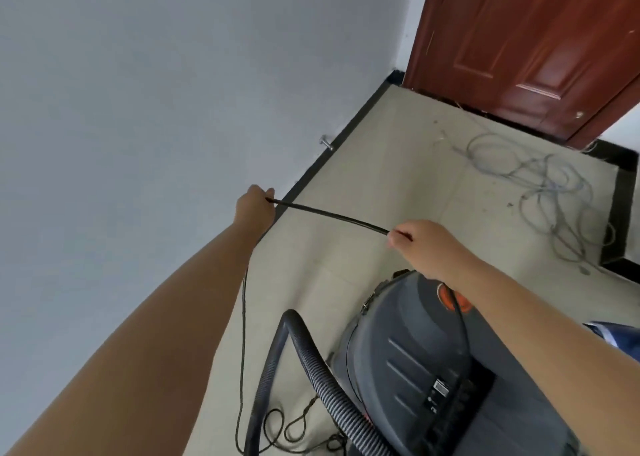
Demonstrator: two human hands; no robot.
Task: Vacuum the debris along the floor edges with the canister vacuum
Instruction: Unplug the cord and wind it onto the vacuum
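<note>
While our left hand and right hand each pinch the black power cord stretched between them, the canister vacuum sits on the floor beneath our right forearm.

Grey wall, red-brown door

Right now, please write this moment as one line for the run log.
left hand: grips power cord | right hand: grips cord | canister vacuum: on floor | hose: untouched

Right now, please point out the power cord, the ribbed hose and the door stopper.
power cord (332, 215), head view, taut middle stretch.
ribbed hose (313, 362), head view, descending bend.
door stopper (326, 142), head view, metal end.
</note>
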